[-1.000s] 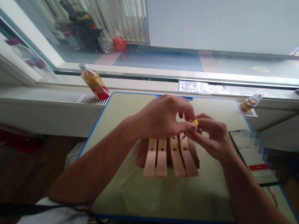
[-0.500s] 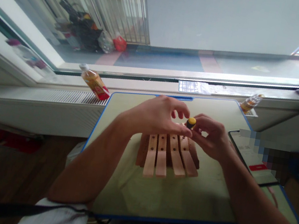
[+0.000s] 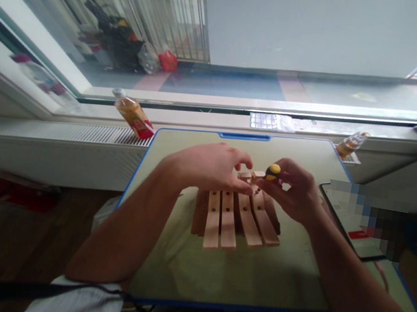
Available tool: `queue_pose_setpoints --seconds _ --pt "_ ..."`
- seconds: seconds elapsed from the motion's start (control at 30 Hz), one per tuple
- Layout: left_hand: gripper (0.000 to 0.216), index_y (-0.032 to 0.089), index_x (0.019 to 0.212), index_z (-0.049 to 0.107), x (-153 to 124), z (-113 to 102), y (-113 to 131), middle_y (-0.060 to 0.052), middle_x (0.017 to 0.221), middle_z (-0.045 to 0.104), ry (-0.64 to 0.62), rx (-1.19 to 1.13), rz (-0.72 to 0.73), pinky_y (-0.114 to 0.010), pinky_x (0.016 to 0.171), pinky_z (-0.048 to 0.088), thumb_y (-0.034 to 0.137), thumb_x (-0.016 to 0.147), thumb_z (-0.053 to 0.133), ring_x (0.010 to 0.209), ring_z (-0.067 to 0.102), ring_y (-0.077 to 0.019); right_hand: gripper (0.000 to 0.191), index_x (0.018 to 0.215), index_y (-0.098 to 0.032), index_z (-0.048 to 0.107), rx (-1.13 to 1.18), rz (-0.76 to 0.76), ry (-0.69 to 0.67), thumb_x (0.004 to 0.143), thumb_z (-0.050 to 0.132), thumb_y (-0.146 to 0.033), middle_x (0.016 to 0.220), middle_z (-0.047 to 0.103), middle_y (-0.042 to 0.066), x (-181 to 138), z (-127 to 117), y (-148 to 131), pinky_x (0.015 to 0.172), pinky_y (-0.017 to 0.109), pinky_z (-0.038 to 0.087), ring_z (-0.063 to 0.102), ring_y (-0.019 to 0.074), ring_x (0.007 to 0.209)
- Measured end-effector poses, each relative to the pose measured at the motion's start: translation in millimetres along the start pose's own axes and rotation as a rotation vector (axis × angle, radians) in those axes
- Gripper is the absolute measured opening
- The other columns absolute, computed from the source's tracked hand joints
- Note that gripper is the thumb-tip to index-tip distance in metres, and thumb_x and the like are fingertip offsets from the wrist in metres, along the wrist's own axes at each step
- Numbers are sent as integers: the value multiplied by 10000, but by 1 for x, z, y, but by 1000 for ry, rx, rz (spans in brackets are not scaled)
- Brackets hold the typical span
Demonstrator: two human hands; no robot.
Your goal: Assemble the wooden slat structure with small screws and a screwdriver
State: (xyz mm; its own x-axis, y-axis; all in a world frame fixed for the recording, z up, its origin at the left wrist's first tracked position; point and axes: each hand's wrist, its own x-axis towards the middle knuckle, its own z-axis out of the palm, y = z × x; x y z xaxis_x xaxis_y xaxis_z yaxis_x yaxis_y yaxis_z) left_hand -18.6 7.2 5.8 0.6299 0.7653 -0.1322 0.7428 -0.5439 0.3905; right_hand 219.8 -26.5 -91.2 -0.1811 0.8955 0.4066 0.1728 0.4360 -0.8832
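A short screwdriver (image 3: 273, 173) with a yellow and black handle is held in my right hand (image 3: 295, 190), between thumb and fingers, with its handle end toward me. Its tip is hidden. My left hand (image 3: 216, 168) is over the far left part of a wooden piece, thumb and bent fingers apart; whether it touches the wood I cannot tell. The piece has several pale wooden slats (image 3: 231, 227) fanned side by side across a darker brown wooden block (image 3: 199, 219). Dark screw heads or holes dot the slats.
A small table (image 3: 179, 274) with a blue rim carries the work. Behind it, a bottle of amber drink (image 3: 134, 115) leans by the radiator grille (image 3: 109, 134). Another bottle (image 3: 351, 145) stands at the back right. A flat tablet-like board (image 3: 347, 213) lies at the right edge.
My right hand and the screwdriver have shifted slightly right, away from my left thumb. My left hand has drawn a little left. The wooden piece has shifted slightly right and nearer.
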Motion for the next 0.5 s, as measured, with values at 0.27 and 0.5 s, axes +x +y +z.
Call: queue_pose_setpoints --seconds 0.27,0.5 --pt "432 244 1245 819 0 2 8 -58 1085 848 210 -292 192 -297 819 597 512 907 845 952 797 -204 389 862 -225 625 -9 -56 19 893 915 -483 769 678 -20 -1 4 -2 535 246 463 582 116 627" --pt "171 185 1058 864 9 11 8 -58 991 857 341 -399 291 -253 723 587 303 959 788 846 788 -163 358 859 -228 639 1 -40 10 874 939 -424 743 665 -32 -2 5 5 541 246 469 580 118 629"
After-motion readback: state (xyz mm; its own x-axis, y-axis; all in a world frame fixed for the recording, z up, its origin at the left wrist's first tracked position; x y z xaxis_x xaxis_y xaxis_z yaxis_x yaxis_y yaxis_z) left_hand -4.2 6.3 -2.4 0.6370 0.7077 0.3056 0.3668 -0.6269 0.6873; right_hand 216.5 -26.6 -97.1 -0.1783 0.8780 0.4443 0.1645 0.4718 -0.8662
